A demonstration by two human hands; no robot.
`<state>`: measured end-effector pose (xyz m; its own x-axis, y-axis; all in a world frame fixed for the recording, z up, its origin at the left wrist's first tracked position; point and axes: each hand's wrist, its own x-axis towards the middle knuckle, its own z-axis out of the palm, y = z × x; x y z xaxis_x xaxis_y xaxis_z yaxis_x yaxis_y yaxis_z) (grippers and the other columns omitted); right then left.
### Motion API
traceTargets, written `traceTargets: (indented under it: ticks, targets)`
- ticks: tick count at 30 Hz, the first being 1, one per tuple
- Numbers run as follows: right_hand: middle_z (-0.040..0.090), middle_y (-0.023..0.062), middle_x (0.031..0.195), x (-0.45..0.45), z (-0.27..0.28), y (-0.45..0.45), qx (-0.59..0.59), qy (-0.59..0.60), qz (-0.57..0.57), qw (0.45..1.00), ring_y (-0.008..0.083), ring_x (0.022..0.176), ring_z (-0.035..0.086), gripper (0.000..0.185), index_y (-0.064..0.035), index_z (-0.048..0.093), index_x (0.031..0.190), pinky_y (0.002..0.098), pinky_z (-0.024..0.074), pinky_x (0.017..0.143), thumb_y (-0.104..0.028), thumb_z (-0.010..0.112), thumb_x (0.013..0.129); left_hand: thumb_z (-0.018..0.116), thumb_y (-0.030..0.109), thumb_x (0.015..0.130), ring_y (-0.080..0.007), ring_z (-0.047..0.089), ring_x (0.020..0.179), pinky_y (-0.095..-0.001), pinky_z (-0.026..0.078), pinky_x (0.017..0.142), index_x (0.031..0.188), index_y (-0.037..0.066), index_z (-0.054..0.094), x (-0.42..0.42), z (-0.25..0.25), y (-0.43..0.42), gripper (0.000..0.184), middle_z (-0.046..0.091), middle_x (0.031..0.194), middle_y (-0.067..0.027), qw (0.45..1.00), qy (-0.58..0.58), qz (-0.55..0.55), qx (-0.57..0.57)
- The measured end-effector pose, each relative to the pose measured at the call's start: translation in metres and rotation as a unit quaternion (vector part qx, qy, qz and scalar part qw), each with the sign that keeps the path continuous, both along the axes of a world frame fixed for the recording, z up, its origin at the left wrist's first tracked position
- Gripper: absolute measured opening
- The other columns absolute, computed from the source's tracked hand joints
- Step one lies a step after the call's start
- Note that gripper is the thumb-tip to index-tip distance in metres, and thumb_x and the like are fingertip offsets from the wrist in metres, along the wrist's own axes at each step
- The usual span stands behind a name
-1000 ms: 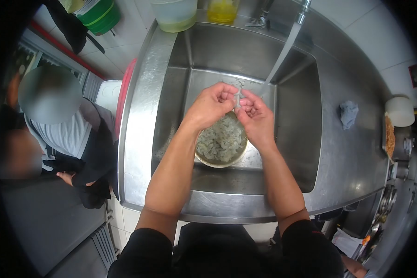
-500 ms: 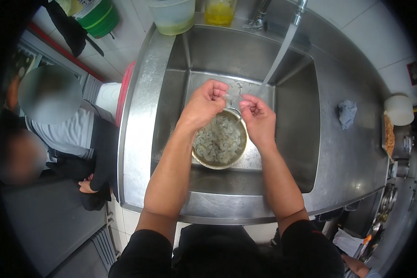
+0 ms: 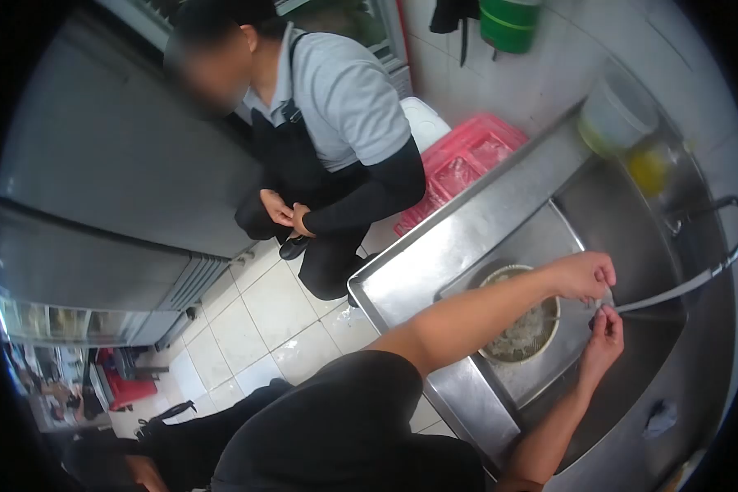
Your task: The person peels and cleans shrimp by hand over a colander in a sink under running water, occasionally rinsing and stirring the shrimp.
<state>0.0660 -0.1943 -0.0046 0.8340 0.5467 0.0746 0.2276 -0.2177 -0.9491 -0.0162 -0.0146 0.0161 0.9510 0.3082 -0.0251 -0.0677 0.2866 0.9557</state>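
My left hand and my right hand are close together above the sink, fingers pinched. Between their fingertips is a small, pale, translucent peeled shrimp, partly hidden by the fingers. A round metal bowl stands in the sink beneath my left forearm. It is heaped with peeled grey shrimp, and the forearm covers part of it. From the tap a whitish stream or hose reaches down towards my hands; I cannot tell which.
A person in a grey shirt and black apron crouches left of the sink, hands together. Beside them is a pink crate. A clear tub and a yellow container stand at the sink's back edge. A crumpled cloth lies on the right.
My view has swung left, so the sink now appears tilted at the right and the crouching person shows larger. My hands have come closer together, still above the sink.
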Motion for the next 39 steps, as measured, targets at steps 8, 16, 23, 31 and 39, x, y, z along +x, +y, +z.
traceTargets:
  ticks: [8,16,23,31,39]
  targets:
    - [0.059,0.0027,0.099,-0.010,0.006,0.008,0.141,0.266,0.038,0.953,0.0093,0.081,0.053,0.013,-0.0031,0.058,0.107,0.0243,0.0456,0.076,-0.011,0.062,0.097,0.069,0.004,0.076,-0.0122,0.061,0.077,-0.0259,0.052,0.069,0.099,0.001,0.064,0.003,-0.003,-0.004,0.023,0.064,0.088,-0.0061,1.000,-0.030,-0.006,0.003]
    - [0.056,0.0026,0.091,-0.006,0.003,0.005,0.222,0.299,0.128,0.919,0.0100,0.078,0.050,0.011,-0.0034,0.058,0.106,0.0258,0.0442,0.073,-0.011,0.060,0.099,0.072,0.008,0.074,-0.0177,0.064,0.084,-0.0313,0.052,0.074,0.098,0.003,0.066,0.000,-0.003,0.000,0.025,0.066,0.089,-0.0078,0.994,0.016,0.063,0.087]
    - [0.057,0.0031,0.093,-0.005,0.006,0.004,0.260,0.321,0.110,0.904,0.0106,0.082,0.053,0.015,-0.0041,0.057,0.112,0.0263,0.0451,0.076,-0.011,0.060,0.099,0.070,0.022,0.076,-0.0317,0.067,0.100,-0.0401,0.053,0.085,0.099,0.004,0.072,-0.008,-0.016,0.007,0.030,0.071,0.104,-0.0164,0.807,0.218,-0.189,0.514]
    - [0.059,0.0029,0.096,-0.002,0.007,-0.001,0.247,0.330,0.032,0.911,0.0099,0.083,0.055,0.022,-0.0039,0.056,0.118,0.0258,0.0472,0.079,-0.015,0.061,0.099,0.063,0.011,0.076,-0.0310,0.068,0.103,-0.0410,0.054,0.086,0.099,0.003,0.075,-0.011,-0.015,0.008,0.027,0.071,0.106,-0.0173,0.847,0.278,-0.086,0.445]
    - [0.057,0.0010,0.095,0.030,-0.025,-0.001,0.112,0.168,-0.045,0.978,0.0085,0.083,0.052,0.013,-0.0050,0.059,0.106,0.0262,0.0459,0.076,-0.008,0.065,0.094,0.063,0.009,0.074,-0.0325,0.070,0.097,-0.0436,0.055,0.083,0.093,0.003,0.076,-0.012,-0.030,0.011,0.024,0.072,0.100,-0.0191,0.832,0.279,-0.047,0.478]
